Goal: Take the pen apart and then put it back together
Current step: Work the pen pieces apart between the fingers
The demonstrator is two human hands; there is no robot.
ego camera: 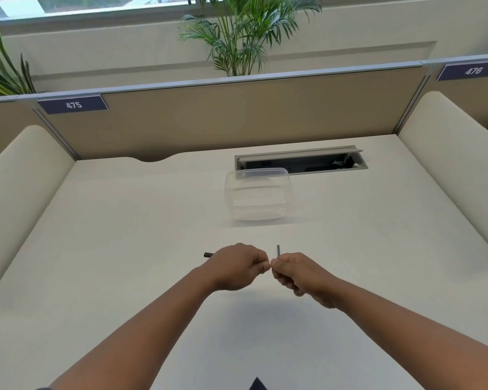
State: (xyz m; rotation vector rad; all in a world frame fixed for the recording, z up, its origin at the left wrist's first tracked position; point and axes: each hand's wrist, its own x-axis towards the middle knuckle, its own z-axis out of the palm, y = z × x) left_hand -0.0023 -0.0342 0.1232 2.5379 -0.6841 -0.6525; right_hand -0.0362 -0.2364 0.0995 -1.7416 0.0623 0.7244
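Both hands meet above the white desk [124, 263], fingertips nearly touching. My left hand [237, 267] is closed around a dark pen barrel [208, 255], whose end sticks out to the left of the fist. My right hand [299, 273] pinches a thin dark pen part [278, 250] that points straight up from the fingers. Where the two pieces join is hidden by the fingers, and I cannot tell whether they are connected.
A clear plastic container [257, 195] stands on the desk beyond the hands. Behind it is an open cable tray [302, 161] set into the desk. Beige partitions [223, 119] close off the back and both sides.
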